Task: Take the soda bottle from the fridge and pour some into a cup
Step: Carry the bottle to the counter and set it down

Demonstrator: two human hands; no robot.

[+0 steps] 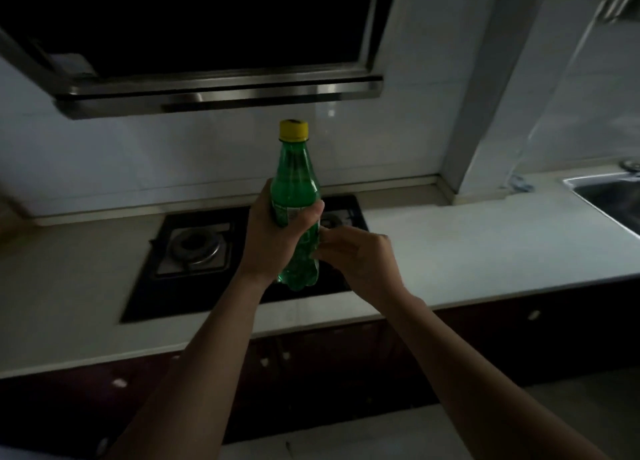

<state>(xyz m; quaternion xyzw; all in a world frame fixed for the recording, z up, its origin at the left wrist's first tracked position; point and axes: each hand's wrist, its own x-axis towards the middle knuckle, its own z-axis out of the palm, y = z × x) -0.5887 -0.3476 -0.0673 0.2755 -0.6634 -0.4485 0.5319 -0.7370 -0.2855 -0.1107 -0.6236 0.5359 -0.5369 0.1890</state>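
Your left hand [277, 232] is clamped round the middle of the green soda bottle [295, 179], thumb across the label, and holds it upright. Your right hand [358, 257] lies against the bottle's lower body with its fingers curled; whether it grips or only touches cannot be told from this view. The two hands are close together, one either side of the bottle, left higher than right.

Step in hand, as judged: the bottle is out of the fridge and being carried; opening and pouring are not yet done. The yellow cap [293, 130] is on. The next move calls for a cup, and none is in view, then for a hand on the cap to unscrew it.

The bottle hangs in the air above the gas hob [166, 286], over its right half. The pale countertop [485, 244] runs right of the hob to a steel sink [609, 196]. A range hood [221, 92] sits above the hob.
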